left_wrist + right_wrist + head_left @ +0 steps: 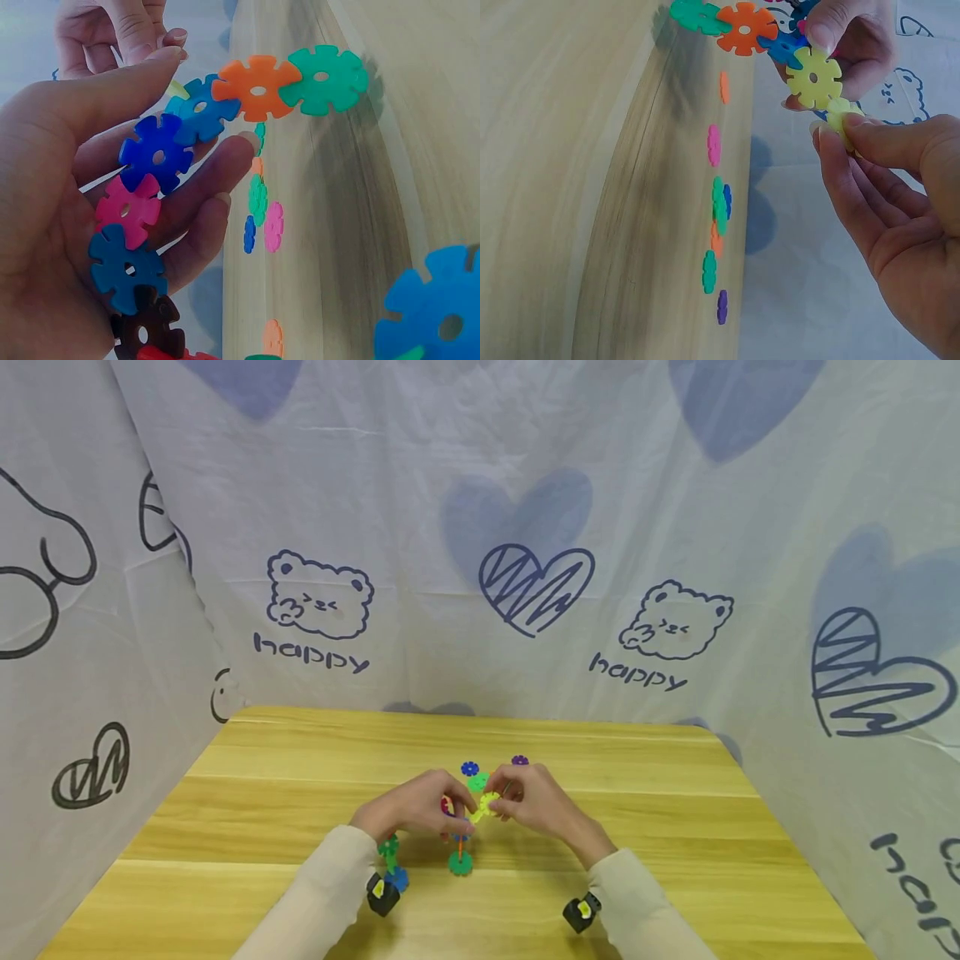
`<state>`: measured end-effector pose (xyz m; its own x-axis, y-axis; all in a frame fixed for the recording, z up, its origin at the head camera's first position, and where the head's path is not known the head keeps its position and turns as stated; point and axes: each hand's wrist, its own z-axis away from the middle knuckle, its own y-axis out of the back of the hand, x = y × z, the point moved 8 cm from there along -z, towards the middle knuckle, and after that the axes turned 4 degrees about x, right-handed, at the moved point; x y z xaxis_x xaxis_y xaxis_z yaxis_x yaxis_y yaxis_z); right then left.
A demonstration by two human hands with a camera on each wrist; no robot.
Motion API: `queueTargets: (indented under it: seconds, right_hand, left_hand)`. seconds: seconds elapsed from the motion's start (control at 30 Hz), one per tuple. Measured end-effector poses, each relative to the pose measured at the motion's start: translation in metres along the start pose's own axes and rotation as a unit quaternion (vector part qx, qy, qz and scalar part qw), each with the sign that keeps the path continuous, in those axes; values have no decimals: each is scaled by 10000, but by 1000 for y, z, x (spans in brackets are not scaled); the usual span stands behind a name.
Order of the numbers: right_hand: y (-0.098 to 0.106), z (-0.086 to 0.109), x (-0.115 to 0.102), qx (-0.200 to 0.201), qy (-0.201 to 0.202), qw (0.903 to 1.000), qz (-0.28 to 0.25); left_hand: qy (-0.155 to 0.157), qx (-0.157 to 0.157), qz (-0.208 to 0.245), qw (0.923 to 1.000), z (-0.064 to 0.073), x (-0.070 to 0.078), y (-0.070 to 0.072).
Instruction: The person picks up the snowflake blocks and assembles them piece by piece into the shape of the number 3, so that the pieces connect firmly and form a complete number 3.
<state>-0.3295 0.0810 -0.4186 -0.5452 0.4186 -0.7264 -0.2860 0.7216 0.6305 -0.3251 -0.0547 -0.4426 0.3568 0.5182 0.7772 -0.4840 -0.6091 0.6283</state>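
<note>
My left hand (pixel 423 802) holds a chain of interlocking snowflake discs, its fingers curled round it. In the left wrist view the chain runs through a dark blue disc (pixel 156 154), a pink disc (pixel 126 211) and a brown disc (pixel 146 330). An orange disc (pixel 256 88) and a green disc (pixel 323 79) stick out past the fingers. From the chain hangs a yellow disc (pixel 814 88) near the left thumb. Thumb and fingers of my right hand (pixel 543 806) pinch a second yellow disc (pixel 840 116), which meets the first at its edge.
Loose discs lie on the wooden table (pixel 637 785) beyond the hands, among them a purple disc (pixel 520 761) and a blue disc (pixel 469 768). A blue disc (pixel 397 880) sits by the left wrist. A printed cloth (pixel 420 610) hangs behind the table.
</note>
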Motion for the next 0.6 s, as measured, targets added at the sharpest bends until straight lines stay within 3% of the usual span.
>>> queueTargets:
  seconds: [0.4, 0.6]
  right_hand:
    - [-6, -1, 1, -173, -17, 9998, 18]
    - [-7, -1, 2, -126, -14, 9999, -25]
  left_hand:
    - [31, -126, -23, 9999, -2, 4, -1]
    - [-112, -78, -302, 9995, -3, 6, -1]
